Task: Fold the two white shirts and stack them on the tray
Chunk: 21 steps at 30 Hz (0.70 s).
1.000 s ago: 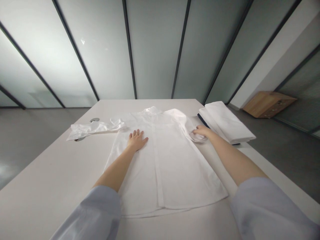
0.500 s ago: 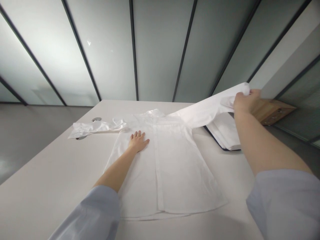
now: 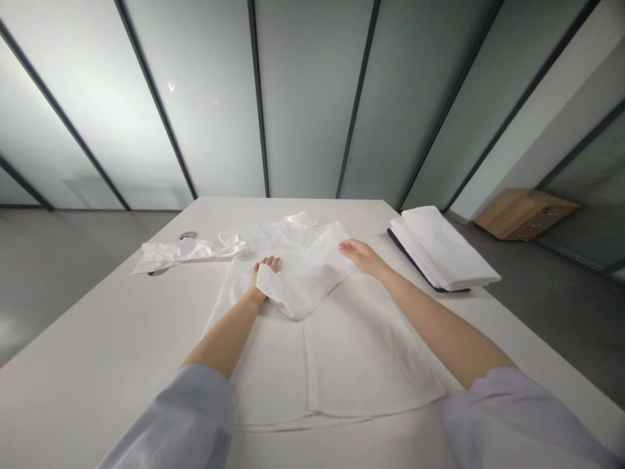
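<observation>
A white long-sleeved shirt lies front up on the table, its collar at the far end. One sleeve is folded across the chest, its cuff end draped over the back of my left hand. That hand rests on the shirt, its fingers showing open beyond the cloth. At the shirt's right shoulder, my right hand touches the folded edge with its fingers extended, not closed around the cloth. The other sleeve stretches out to the left, crumpled.
A folded stack of white cloth with a dark layer beneath lies at the right edge of the white table. Two grey oval inserts show near the left sleeve. On the floor beyond stands a wooden cabinet. Frosted panels line the back.
My right hand has come in from the far right, where it held up the sleeve, to the shoulder. The sleeve now lies across the shirt and over my left hand.
</observation>
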Motion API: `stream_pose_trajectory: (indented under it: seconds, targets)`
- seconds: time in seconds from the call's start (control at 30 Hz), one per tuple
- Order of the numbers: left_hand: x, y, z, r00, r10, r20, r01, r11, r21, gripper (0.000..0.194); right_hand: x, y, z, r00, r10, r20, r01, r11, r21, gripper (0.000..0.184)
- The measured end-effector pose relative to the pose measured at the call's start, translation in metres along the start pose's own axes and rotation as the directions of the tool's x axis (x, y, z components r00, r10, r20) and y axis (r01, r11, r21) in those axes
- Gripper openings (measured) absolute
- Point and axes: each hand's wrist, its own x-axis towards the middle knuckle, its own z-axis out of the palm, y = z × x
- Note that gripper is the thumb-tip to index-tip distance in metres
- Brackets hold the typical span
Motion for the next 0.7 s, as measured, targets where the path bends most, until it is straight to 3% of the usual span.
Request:
stream_pose_trajectory:
  seconds: [0.1, 0.2, 0.3, 0.37, 0.47, 0.57, 0.7]
  targets:
    - [0.001, 0.0, -0.004, 0.999, -0.004, -0.037, -0.001, 0.99, -0.141, 0.043, -0.019, 0.03, 0.03, 0.995, 0.038, 0.097, 0.004, 0.917, -0.399, 0.05]
    - [0.001, 0.005, -0.013, 1.0, -0.01, 0.0, 0.009, 0.91, -0.415, 0.047, -0.03, 0.051, 0.044, 0.978, 0.162, 0.133, -0.047, 0.787, -0.615, 0.061]
    - [0.004, 0.012, -0.026, 0.981, -0.069, 0.183, 0.182, 0.664, -0.725, 0.07, -0.026, 0.058, 0.046, 0.962, 0.246, 0.116, -0.11, 0.743, -0.66, 0.065]
    - [0.008, 0.015, -0.035, 0.932, -0.067, 0.356, 0.338, 0.514, -0.788, 0.078, -0.017, 0.059, 0.044, 0.954, 0.284, 0.095, -0.152, 0.733, -0.663, 0.065]
    - [0.005, 0.014, -0.05, 0.879, 0.075, 0.471, 0.415, 0.367, -0.832, 0.086, -0.001, 0.061, 0.042, 0.951, 0.302, 0.066, -0.184, 0.725, -0.663, 0.065]
    - [-0.01, 0.005, -0.066, 0.814, 0.305, 0.495, 0.381, 0.365, -0.85, 0.091, 0.012, 0.066, 0.042, 0.951, 0.306, 0.038, -0.204, 0.719, -0.665, 0.063]
    - [-0.038, -0.004, -0.094, 0.669, 0.465, 0.58, 0.321, 0.522, -0.79, 0.092, 0.021, 0.074, 0.042, 0.95, 0.313, 0.007, -0.23, 0.714, -0.661, 0.063]
